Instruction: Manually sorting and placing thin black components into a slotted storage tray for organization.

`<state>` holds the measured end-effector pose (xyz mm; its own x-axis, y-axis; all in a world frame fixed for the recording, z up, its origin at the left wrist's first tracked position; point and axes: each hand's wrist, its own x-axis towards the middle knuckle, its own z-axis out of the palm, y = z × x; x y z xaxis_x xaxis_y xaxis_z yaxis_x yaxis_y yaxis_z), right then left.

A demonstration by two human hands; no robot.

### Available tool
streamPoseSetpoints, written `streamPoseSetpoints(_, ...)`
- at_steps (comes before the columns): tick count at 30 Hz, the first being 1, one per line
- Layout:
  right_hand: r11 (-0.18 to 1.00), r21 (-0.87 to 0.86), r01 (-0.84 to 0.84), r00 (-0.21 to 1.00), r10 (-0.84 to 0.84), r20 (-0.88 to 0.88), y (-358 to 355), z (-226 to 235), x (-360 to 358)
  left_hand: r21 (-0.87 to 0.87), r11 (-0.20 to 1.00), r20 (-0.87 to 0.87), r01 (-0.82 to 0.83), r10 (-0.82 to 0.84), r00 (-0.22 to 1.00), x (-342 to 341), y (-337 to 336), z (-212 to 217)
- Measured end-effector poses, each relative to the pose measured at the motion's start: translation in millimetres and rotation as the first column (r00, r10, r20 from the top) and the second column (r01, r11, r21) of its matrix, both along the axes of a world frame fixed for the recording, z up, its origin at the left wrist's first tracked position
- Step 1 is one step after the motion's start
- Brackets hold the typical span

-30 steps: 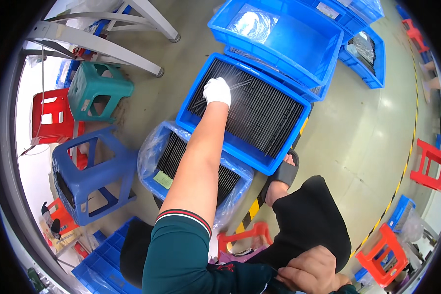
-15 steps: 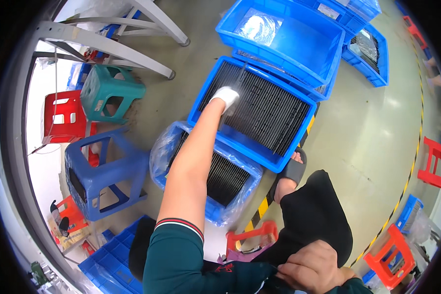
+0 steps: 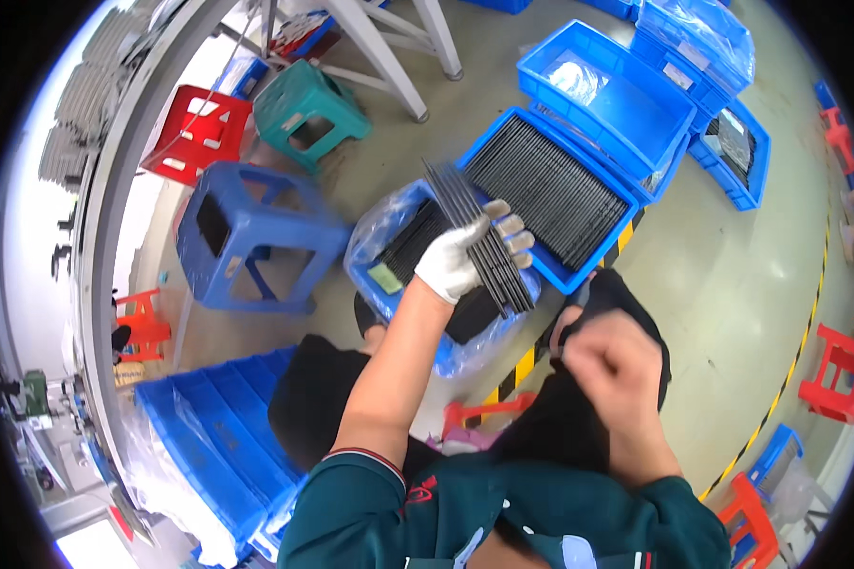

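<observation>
- Two hands in view: left hand [image 3: 460, 261], white glove, clamped around a stack of thin dark plates [image 3: 479, 242]; right hand [image 3: 609, 365], bare, curled loosely at a black cloth [image 3: 588, 417] over the lap. Cannot tell if it pinches the cloth.
- Stack sits in the air, above a bag-lined blue bin [image 3: 389, 284] with more dark plates inside, just near-side of a bigger blue crate [image 3: 550, 190] packed with the same plates.
- Long axis of stack: runs diagonally, far end up-left, near end down-right, pointing toward the right hand.
- Left hand owns the stack; right hand is near its lower end but apart, not touching.
- Around: blue stool [image 3: 251, 237], teal stool [image 3: 308, 109], red stool [image 3: 199, 128] to the left, empty blue tray [image 3: 617, 100] beyond the crate.
</observation>
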<state>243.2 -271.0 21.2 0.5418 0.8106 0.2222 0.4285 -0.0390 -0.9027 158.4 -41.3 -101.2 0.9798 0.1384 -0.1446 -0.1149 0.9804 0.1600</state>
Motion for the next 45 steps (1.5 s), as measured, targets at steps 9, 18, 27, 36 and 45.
streamPoseSetpoints(9, 0.867, 0.188, 0.462, 0.511, -0.087, -0.855, 46, -22, -42, 0.037, 0.920, 0.101, -0.391, 0.386, 0.917, -56, -59, 114)
streamPoseSetpoints(18, 0.862, 0.294, 0.412, 0.370, 0.137, -0.919, 76, 3, -105, 0.162, 0.863, 0.182, -0.478, 0.451, 0.874, -101, -66, 139)
streamPoseSetpoints(27, 0.966, 0.240, -0.100, 0.705, 0.239, -0.667, 111, 37, -19, 0.265, 0.963, 0.008, 0.048, -0.052, 0.999, -130, -52, 138)
streamPoseSetpoints(36, 0.272, -0.080, -0.959, 0.268, 0.779, -0.567, 177, 44, -27, 0.228, 0.885, -0.230, 0.407, -0.357, 0.905, -144, -72, 100)
streamPoseSetpoints(45, 0.052, -0.096, -0.994, 0.102, 0.763, -0.638, 183, 3, -43, 0.100, 0.900, -0.228, 0.424, -0.394, 0.890, -152, -79, 88)
